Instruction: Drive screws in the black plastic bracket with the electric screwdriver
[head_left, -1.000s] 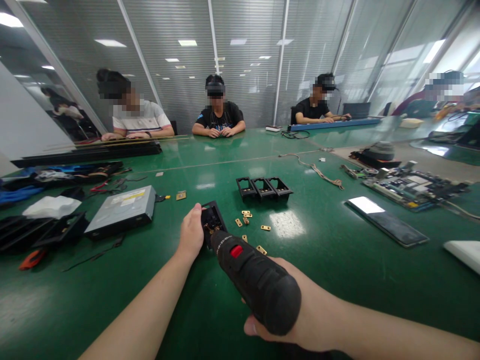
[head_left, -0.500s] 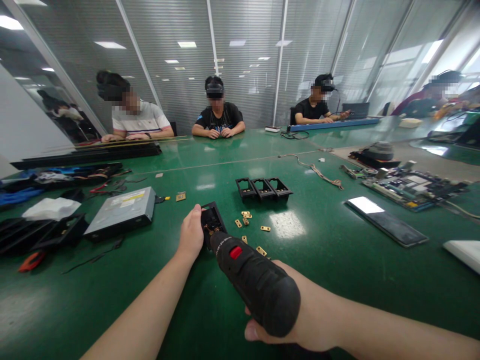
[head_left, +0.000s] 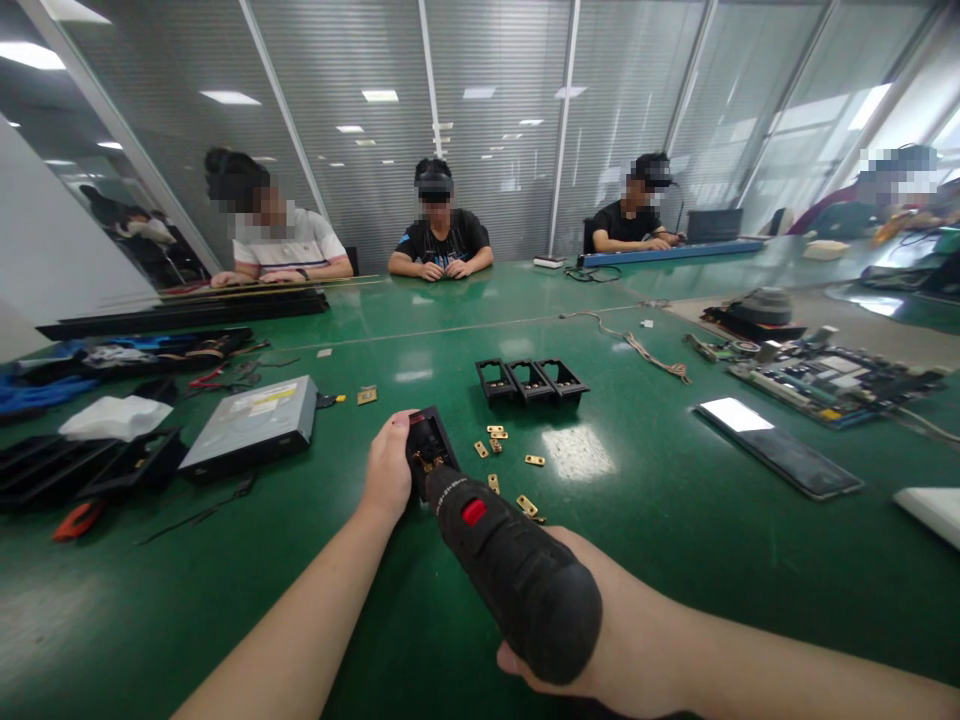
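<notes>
My left hand (head_left: 390,465) grips the left side of a black rectangular plastic housing (head_left: 429,430), tilted up from the green table. Brass-coloured parts show inside it. My right hand (head_left: 559,630) is wrapped round the handle of a black cordless drill (head_left: 510,570) with a red switch on top. The drill's chuck end points into the housing; its tip is hidden inside. Several small brass plates (head_left: 535,460) with holes lie just right of the housing. Behind them stand three similar black housings (head_left: 529,382) in a row.
On the left are a metal disc drive (head_left: 255,425), white tissue (head_left: 116,418) and an orange-ended tool (head_left: 79,520). To the right lie a phone (head_left: 780,448), a circuit board (head_left: 832,375) and a cord (head_left: 645,350). Several people sit along the far side.
The whole view has shifted slightly right and down. Both hands keep their hold on the housing and the drill, with the chuck still at the housing.
</notes>
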